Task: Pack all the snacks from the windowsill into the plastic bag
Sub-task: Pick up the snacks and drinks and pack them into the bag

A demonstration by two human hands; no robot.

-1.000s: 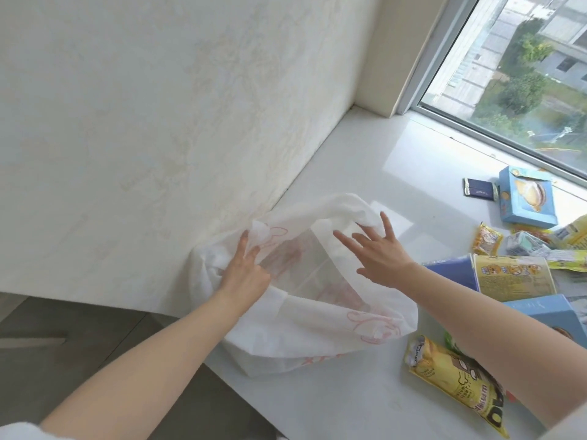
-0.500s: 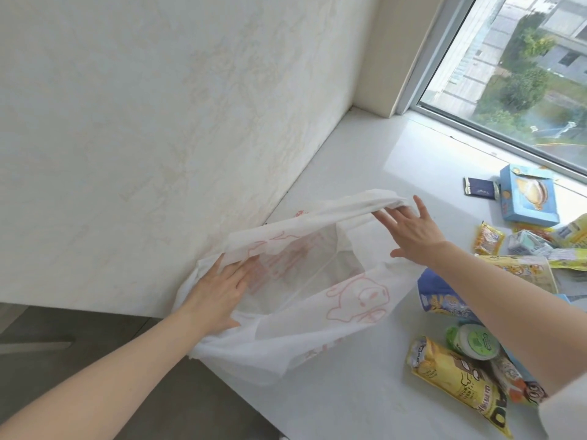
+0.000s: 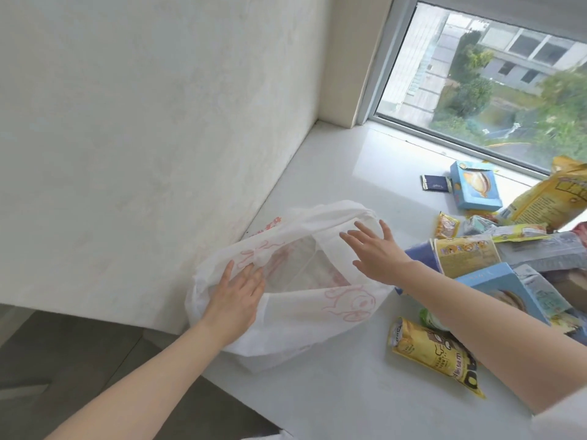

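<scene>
Head view: bag (image 3: 295, 315) lies on the sill (image 3: 333, 392) by the wall, mouth open between both hands. Left hand (image 3: 236, 296) presses the near-left rim, fingers flat on the plastic. Right hand (image 3: 378, 252) hovers at the far rim, fingers spread, holding nothing. Snacks (image 3: 463, 257) are heaped right of the right hand.

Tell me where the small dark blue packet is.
In the head view, the small dark blue packet lies flat at the upper right, on the windowsill, just left of the light blue box.
</scene>
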